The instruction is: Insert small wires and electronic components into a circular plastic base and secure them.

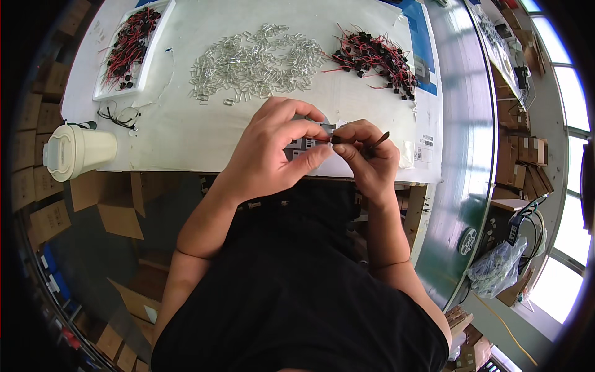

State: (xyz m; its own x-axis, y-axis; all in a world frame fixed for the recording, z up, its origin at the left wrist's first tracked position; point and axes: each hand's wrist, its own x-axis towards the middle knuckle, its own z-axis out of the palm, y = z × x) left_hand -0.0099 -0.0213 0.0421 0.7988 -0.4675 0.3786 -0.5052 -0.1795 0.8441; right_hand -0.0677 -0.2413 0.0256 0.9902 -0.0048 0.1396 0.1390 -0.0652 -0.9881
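Note:
My right hand [375, 158] pinches a small black part [336, 140] between thumb and forefinger. A thin dark tool [379, 142] also lies in that hand, its blunt end sticking out past the fingers. My left hand [273, 146] meets it from the other side, with forefinger and thumb curled round a short bit of red wire [327, 139] at the black part; its exact hold is partly hidden. Under both hands is a grey printed piece [300, 147], mostly covered by the fingers. Farther back, a pile of small clear U-shaped pieces [254, 65] spreads over the white table [186, 139].
Black parts with red wires [375, 56] lie heaped at the back right. More fill a white tray [98, 87] at the back left. Glasses [121, 116] and a cream lidded container [83, 150] stand at the left edge. Cardboard boxes [118, 208] sit below the table.

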